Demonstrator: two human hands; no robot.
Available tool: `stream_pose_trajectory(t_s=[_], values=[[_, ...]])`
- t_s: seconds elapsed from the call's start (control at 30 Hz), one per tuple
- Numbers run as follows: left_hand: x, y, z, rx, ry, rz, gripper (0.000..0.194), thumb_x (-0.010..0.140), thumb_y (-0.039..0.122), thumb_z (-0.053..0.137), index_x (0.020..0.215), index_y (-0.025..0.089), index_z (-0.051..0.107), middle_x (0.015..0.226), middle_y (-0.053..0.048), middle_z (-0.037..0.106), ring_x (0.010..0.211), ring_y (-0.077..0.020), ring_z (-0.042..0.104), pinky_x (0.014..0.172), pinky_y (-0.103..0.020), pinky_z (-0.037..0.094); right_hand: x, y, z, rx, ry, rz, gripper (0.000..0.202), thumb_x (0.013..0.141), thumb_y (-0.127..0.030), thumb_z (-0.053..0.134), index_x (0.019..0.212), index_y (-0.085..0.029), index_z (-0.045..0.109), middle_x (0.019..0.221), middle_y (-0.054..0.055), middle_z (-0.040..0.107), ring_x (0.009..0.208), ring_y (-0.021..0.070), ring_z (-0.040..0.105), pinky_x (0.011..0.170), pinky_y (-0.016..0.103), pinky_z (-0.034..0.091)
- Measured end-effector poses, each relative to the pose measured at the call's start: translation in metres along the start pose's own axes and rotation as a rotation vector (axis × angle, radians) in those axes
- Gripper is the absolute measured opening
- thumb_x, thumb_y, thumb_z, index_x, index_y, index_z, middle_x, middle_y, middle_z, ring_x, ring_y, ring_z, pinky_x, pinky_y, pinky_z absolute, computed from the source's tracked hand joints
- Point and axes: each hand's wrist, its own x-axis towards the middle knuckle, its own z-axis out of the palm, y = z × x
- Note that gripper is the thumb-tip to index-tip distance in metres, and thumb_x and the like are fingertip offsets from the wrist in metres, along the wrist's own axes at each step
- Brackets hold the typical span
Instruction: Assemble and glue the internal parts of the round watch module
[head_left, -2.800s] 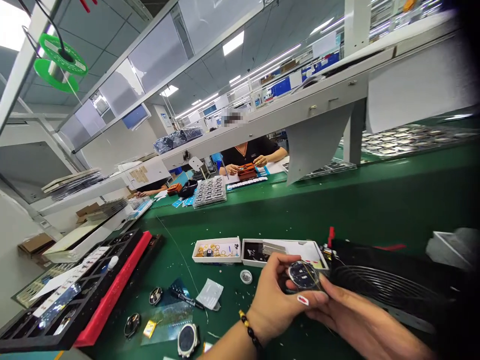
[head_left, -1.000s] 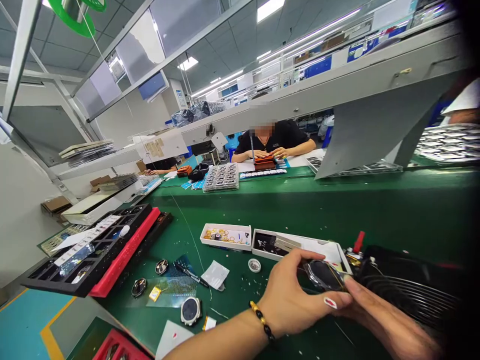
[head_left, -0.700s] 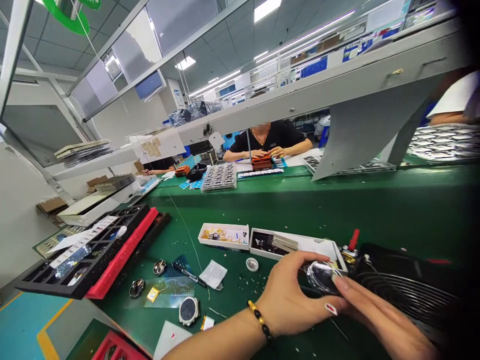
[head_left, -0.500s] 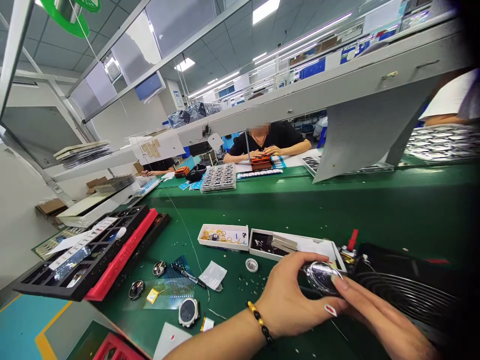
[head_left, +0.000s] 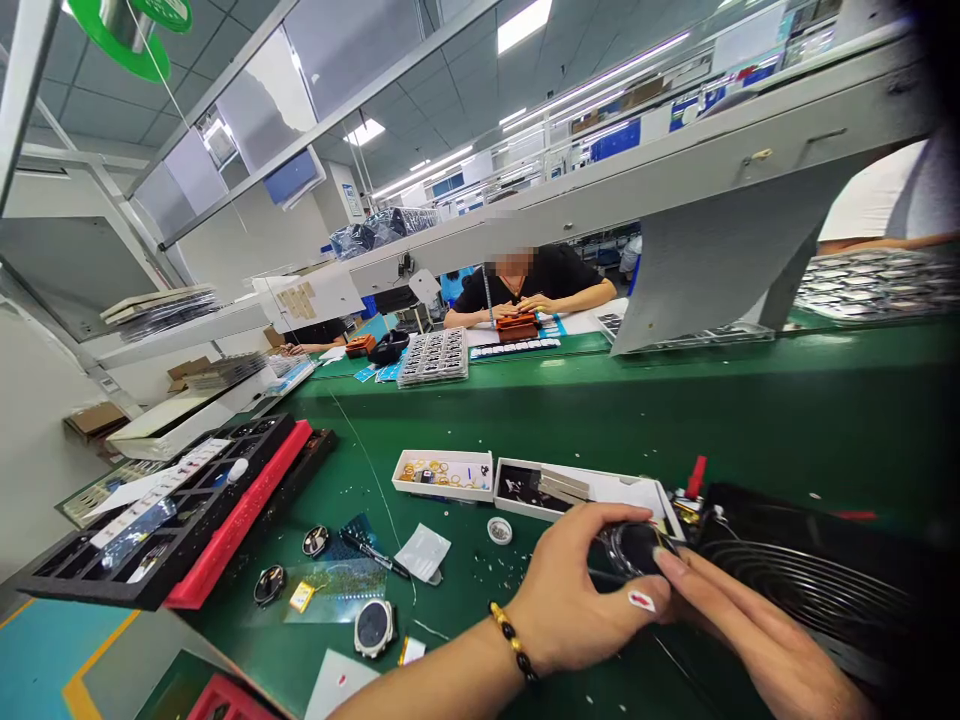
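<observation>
Newly tilted, one round part (head_left: 637, 548) in half-closed left hand (head_left: 574, 592) and straighter-fingered right hand (head_left: 742, 612), two boxes (head_left: 442, 492) beyond.

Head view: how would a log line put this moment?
left hand: holds dark round part | right hand: touches it | watch: on table

A factory workshop for assembling small electronics, with round watch-like parts lying loose on a long green bench (head_left: 480, 410). A black foam tray (head_left: 161, 520) of parts stands at one side, and white boxes (head_left: 442, 474) hold small rings and bits. A green spool (head_left: 127, 35) hangs overhead near a metal frame. Across the bench, a person in a black top (head_left: 551, 280) sits by a clear tray (head_left: 433, 357) filled with rows of parts, under strip lights (head_left: 525, 25) on a panelled ceiling.
</observation>
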Motion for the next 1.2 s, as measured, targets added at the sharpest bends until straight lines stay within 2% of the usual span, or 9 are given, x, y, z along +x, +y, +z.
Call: stream_pose_trajectory(t_s=[0.07,0.17,0.37,0.53,0.63,0.73,0.93,1.03,1.2], values=[[0.000,0.000,0.000,-0.007,0.027,-0.019,0.038,0.086,0.019,0.071,0.123,0.022,0.066,0.120,-0.002,0.065,0.111,-0.0199,0.060,0.101,-0.029,0.044,-0.003,-0.004,0.001,-0.032,-0.022,-0.023,0.064,0.043,-0.065,0.078,0.090,-0.021,0.075,0.111,0.011,0.073,0.115,0.0430,0.062,0.108,0.044,0.049],[0.001,-0.001,0.001,-0.025,0.046,-0.035,0.029,0.091,0.023,0.065,0.119,0.021,0.069,0.115,-0.003,0.067,0.106,-0.0188,0.061,0.096,-0.027,0.045,-0.008,-0.009,0.003,-0.106,-0.075,-0.061,0.062,0.049,-0.071,0.075,0.083,-0.020,0.074,0.093,0.011,0.074,0.098,0.0407,0.068,0.097,0.041,0.057],[0.002,-0.001,0.001,-0.059,0.070,-0.045,0.029,0.088,0.020,0.065,0.117,0.019,0.071,0.111,-0.004,0.068,0.102,-0.0188,0.062,0.093,-0.026,0.046,-0.011,-0.010,0.003,-0.167,-0.119,-0.148,0.053,0.059,-0.072,0.070,0.076,-0.022,0.072,0.082,0.008,0.071,0.091,0.0359,0.068,0.087,0.035,0.059],[0.002,-0.002,0.001,-0.072,0.092,-0.049,0.028,0.086,0.018,0.068,0.114,0.018,0.072,0.104,-0.004,0.069,0.095,-0.0170,0.060,0.087,-0.025,0.046,-0.012,-0.009,0.005,-0.148,-0.128,-0.162,0.053,0.059,-0.073,0.070,0.076,-0.023,0.073,0.088,0.008,0.072,0.097,0.0363,0.066,0.081,0.033,0.060],[0.001,-0.004,0.001,-0.077,0.091,-0.054,0.027,0.085,0.018,0.069,0.112,0.017,0.072,0.102,-0.004,0.069,0.092,-0.0166,0.059,0.086,-0.025,0.045,-0.015,-0.010,0.006,-0.162,-0.120,-0.144,0.058,0.060,-0.075,0.070,0.085,-0.023,0.076,0.101,0.008,0.073,0.104,0.0368,0.064,0.084,0.034,0.059],[0.001,-0.005,0.001,-0.097,0.095,-0.053,0.027,0.085,0.018,0.069,0.111,0.017,0.072,0.102,-0.004,0.068,0.093,-0.0166,0.058,0.087,-0.025,0.044,-0.017,-0.012,0.005,-0.175,-0.165,-0.166,0.060,0.065,-0.076,0.068,0.094,-0.024,0.077,0.102,0.008,0.073,0.105,0.0362,0.064,0.086,0.034,0.058],[0.002,-0.003,0.000,-0.128,0.104,-0.059,0.027,0.084,0.023,0.069,0.110,0.017,0.071,0.097,-0.004,0.068,0.089,-0.0161,0.057,0.084,-0.026,0.044,-0.017,-0.012,0.003,-0.276,-0.211,-0.229,0.058,0.074,-0.080,0.057,0.075,-0.023,0.070,0.089,0.007,0.069,0.101,0.0343,0.063,0.085,0.033,0.055],[0.002,-0.002,-0.001,-0.132,0.110,-0.055,0.028,0.083,0.024,0.069,0.110,0.016,0.072,0.094,-0.004,0.067,0.088,-0.0160,0.057,0.084,-0.026,0.044,-0.018,-0.015,0.004,-0.306,-0.208,-0.224,0.059,0.075,-0.081,0.054,0.071,-0.024,0.068,0.086,0.007,0.068,0.105,0.0347,0.061,0.083,0.031,0.054],[0.002,-0.001,-0.001,-0.118,0.112,-0.060,0.029,0.082,0.023,0.069,0.110,0.016,0.072,0.095,-0.004,0.067,0.088,-0.0159,0.057,0.085,-0.026,0.043,-0.023,-0.020,0.005,-0.309,-0.220,-0.229,0.060,0.075,-0.080,0.053,0.073,-0.023,0.068,0.085,0.007,0.067,0.103,0.0335,0.060,0.085,0.031,0.052]])
